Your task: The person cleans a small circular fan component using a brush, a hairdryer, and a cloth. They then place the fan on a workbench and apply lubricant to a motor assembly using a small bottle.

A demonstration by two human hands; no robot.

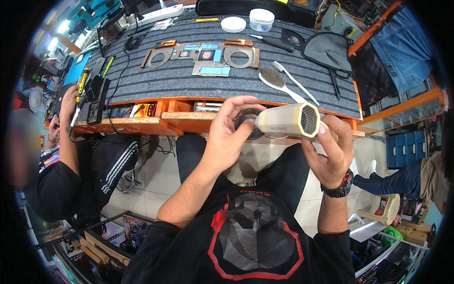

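Fan (244, 115), black and round, sits pinched between thumb and fingers of left hand (226, 135) near workbench (184, 124), beige handheld blower (287, 119) gripped by right hand (333, 150) at its right; detached heatsink frame (206, 67) lies far on striped mat (161, 85), refitting apparently not yet done.

Striped bench mat (156, 85): metal frame (205, 67), brush (272, 77), tub (261, 22).

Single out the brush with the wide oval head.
The left brush on the striped mat: its head is broad and dark, while the right brush is slim and narrow-headed.
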